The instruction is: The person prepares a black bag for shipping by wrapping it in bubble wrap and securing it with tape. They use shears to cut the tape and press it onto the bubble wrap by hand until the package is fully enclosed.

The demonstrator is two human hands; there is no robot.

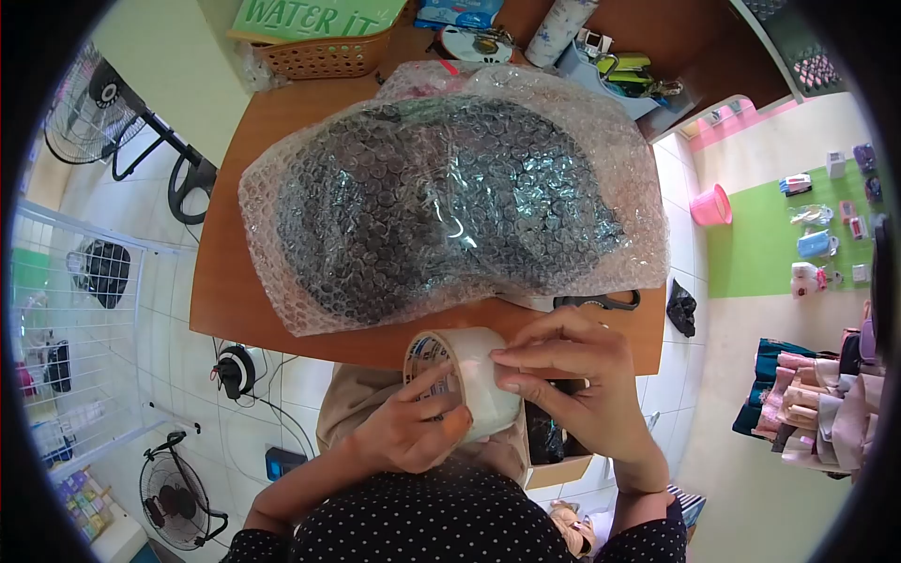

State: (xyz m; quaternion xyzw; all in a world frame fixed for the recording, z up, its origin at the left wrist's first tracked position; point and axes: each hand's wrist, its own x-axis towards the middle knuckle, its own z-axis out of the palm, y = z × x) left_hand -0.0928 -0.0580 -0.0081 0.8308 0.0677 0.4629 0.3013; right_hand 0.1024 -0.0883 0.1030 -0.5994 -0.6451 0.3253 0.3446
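Observation:
My left hand (413, 424) grips a wide roll of clear packing tape (481, 380), with its fingers reaching into the cardboard core. On the roll's right side, my right hand (574, 368) has thumb and forefinger pinched together at the tape's surface; whether a loose end lies between them is too small to see. Beyond the roll, a large dark item in bubble wrap (450, 202) covers most of the wooden table (221, 291). A pair of scissors (615, 300) with black handles sticks out partly from under the wrap's near edge.
Along the table's back stand a brown woven basket (328, 58), a floral roll (560, 30) and a blue-grey bin (601, 80) of tools. An open drawer or box (558, 469) is below my right arm. Fans (175, 493) and a white wire rack (84, 328) are at left.

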